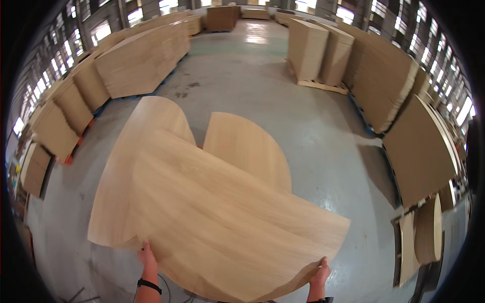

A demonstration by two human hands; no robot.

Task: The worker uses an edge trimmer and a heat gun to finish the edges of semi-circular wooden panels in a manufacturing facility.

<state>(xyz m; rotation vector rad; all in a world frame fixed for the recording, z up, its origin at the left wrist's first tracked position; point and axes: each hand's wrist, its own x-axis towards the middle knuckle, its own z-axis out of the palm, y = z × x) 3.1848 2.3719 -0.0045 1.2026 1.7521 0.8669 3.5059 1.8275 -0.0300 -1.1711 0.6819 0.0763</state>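
I've got a big wood-grain sheet (217, 202) right in front of me. It covers part of one pale panel (116, 197) on my L and another pale panel (250, 146) behind, w/ the grey floor (333, 146) all around.

My L hand (147, 256) pinches its near edge, thumb on top. My R hand (319, 275) pinches near the R corner, thumb on top too. The other fingers go under, so I can't see them all.

It's prob. thin & bendy, b/c the near edge looks wavy, but this view bends lines too, so I'm not 100% sure. Prob. not v. heavy for its size, just wide & floppy. The top looks smooth, so it may slip, & corners may chip. Best spots to hold: both ends of the near edge, hands far apart, like now.

Its long way goes on a slant, from far L to near R, & the grain goes abt. the same way.
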